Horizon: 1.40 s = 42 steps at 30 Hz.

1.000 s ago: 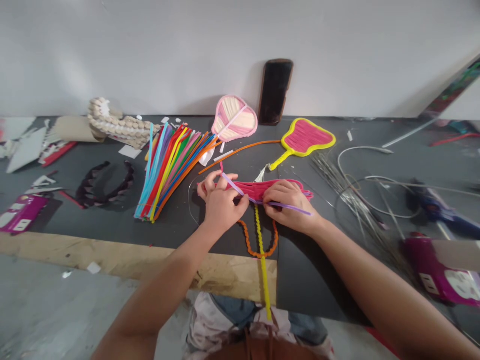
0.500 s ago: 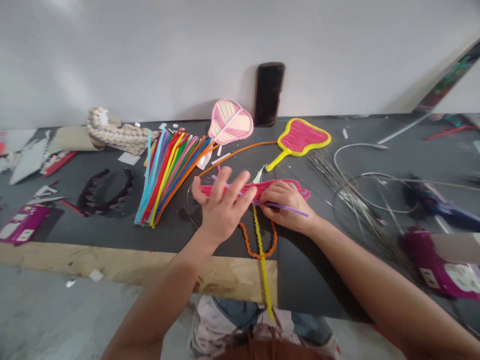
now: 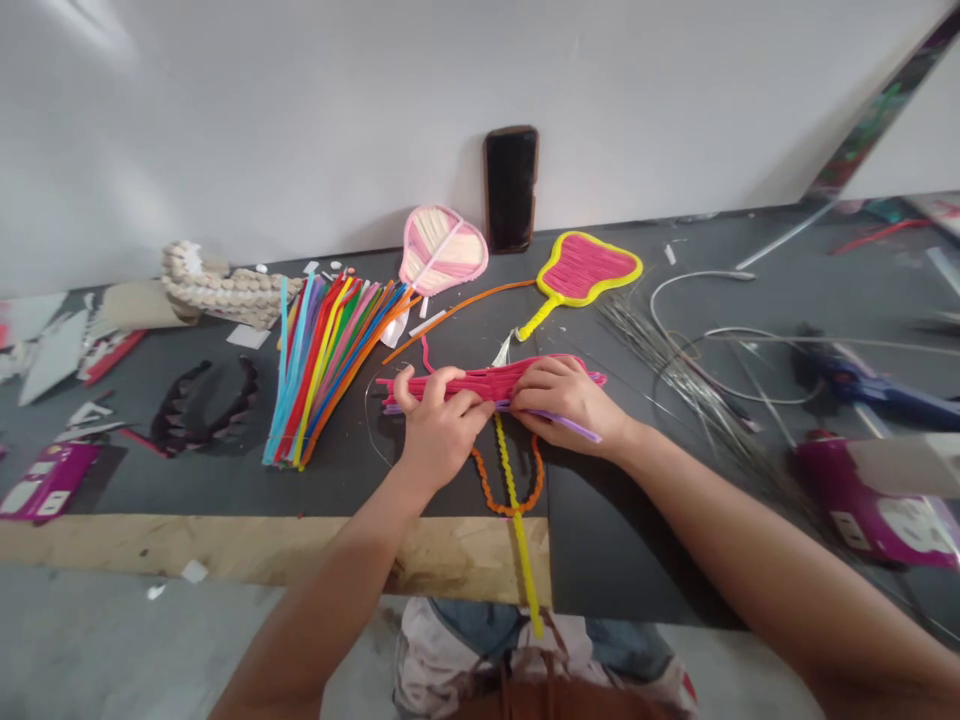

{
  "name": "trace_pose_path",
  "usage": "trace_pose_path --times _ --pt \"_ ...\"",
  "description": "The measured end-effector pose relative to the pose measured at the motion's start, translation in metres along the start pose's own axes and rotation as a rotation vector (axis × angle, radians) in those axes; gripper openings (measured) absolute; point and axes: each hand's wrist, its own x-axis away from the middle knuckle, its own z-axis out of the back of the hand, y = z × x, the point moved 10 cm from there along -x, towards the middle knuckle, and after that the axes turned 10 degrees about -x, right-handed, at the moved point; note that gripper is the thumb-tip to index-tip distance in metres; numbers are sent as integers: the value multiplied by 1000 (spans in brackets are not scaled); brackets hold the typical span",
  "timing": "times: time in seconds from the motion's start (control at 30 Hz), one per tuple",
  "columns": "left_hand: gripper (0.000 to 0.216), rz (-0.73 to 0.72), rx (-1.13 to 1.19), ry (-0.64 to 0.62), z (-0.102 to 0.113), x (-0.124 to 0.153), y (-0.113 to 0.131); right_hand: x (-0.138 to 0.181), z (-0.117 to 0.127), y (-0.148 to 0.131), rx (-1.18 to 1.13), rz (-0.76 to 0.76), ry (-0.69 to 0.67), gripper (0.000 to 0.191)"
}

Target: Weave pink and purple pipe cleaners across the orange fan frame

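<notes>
A flat row of pink pipe cleaners (image 3: 495,383) lies crosswise before me, with a purple pipe cleaner (image 3: 574,428) along its near edge. My left hand (image 3: 442,430) has its fingers bent over the row's left part, the fingertips pressing on it. At the right part, my right hand (image 3: 566,405) is closed on the row and the purple pipe cleaner, whose end sticks out below the palm. A twisted yellow pipe cleaner stem (image 3: 517,530) runs from under the row toward my lap. An orange crinkled loop (image 3: 487,490) crosses it. The hands hide the row's middle underside.
Left of my hands lies a fan of coloured pipe cleaners (image 3: 322,380), with a dark hair clip (image 3: 202,405) beyond. Behind are two finished paddle shapes, pink (image 3: 442,250) and yellow-edged (image 3: 589,270), and a phone (image 3: 510,190) against the wall. Wires (image 3: 675,360) and a glue gun (image 3: 862,375) lie right.
My left hand has come down from spread fingers above the row to bent fingers on it. The right hand stays closed at the same part. The whole view has shifted slightly.
</notes>
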Motion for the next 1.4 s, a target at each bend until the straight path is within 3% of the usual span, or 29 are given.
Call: trace_pose_path --times 0.3,0.43,0.57,0.63,0.7,0.77,0.83,0.9,1.0,1.17,1.4 --pt "23 -39 20 -6 1 0 5 1 1 5 -43 -4 -3 14" --pt "22 -75 -9 -2 4 1 9 2 12 8 -90 -28 59 10" --pt "23 -86 -21 -16 4 2 9 7 50 15 -198 -106 251 14" --pt "25 -95 -28 -38 3 3 10 16 79 14 -99 -175 437 19" --pt "26 -101 -40 -65 1 4 10 22 97 -4 82 -152 553 20" --pt "25 -96 -45 -97 -1 4 10 19 87 -31 209 -20 491 23" --pt "23 -81 -39 -113 -2 5 10 12 57 -49 242 85 306 26" --pt "24 -67 -30 -116 -2 5 9 7 25 -50 260 92 141 26" --pt "28 -42 -14 -131 -3 7 6 4 -2 -37 297 41 47 25" --pt "34 -22 28 -232 -9 9 0 3 -8 -22 346 -1 17 22" --pt "40 -43 103 -272 -8 10 -4 3 -8 -17 308 -12 4 21"
